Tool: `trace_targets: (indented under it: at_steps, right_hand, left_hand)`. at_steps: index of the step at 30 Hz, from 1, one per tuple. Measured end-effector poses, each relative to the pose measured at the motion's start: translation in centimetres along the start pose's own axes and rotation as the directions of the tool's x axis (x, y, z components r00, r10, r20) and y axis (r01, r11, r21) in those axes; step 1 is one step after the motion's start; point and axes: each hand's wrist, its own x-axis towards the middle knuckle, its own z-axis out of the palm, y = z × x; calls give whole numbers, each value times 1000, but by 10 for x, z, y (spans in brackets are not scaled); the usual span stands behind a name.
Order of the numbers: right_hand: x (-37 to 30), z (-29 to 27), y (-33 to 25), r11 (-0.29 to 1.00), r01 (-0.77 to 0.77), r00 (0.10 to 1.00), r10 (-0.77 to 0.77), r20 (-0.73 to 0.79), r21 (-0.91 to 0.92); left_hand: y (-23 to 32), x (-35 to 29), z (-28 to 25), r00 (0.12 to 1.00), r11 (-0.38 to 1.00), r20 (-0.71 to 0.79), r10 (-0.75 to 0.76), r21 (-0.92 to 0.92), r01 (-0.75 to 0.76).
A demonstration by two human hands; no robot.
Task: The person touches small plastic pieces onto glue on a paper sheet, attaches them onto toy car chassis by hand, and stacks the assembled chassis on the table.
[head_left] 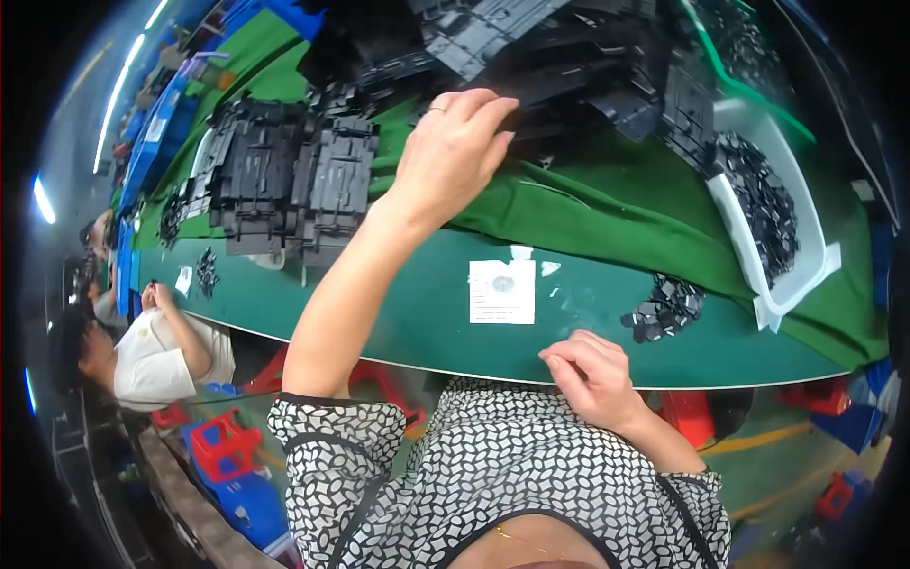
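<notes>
My left hand [455, 147] reaches over the green cloth to the near edge of a large heap of black plastic molded parts [559, 76]. Its thumb and forefinger are apart, and nothing shows between them. Close to the table's front edge, my right hand [592, 375] hovers with its fingers curled in toward the thumb. Whatever those fingers may hold is hidden. Up and to the right of that hand lies a small pile of little black pieces [668, 307]. A white printed paper [502, 294] lies flat on the green table [417, 322] between my hands.
Stacked black plastic parts [261, 175] stand at the left on the green cloth [607, 213]. A white bin [806, 204] of small black pieces stands at the right. Another person [156, 356] sits at the far left. Red stools [223, 444] stand below the table.
</notes>
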Motion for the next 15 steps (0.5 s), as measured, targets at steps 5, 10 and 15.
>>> trace_targets:
  at_steps: [5,10,15]
  right_hand:
    - [3,5,1,1000,-17,1000,17,6,17]
    - [0,2,-5,995,-81,997,81,1,-60]
    - [1,-1,-5,995,-99,994,100,41,-31]
  left_hand:
    - [2,-12,-18,997,1000,-75,12,-11,-13]
    - [32,-80,-68,952,923,-188,-241,-349,165]
    - [21,-188,-84,457,722,-560,-692,-553,416]
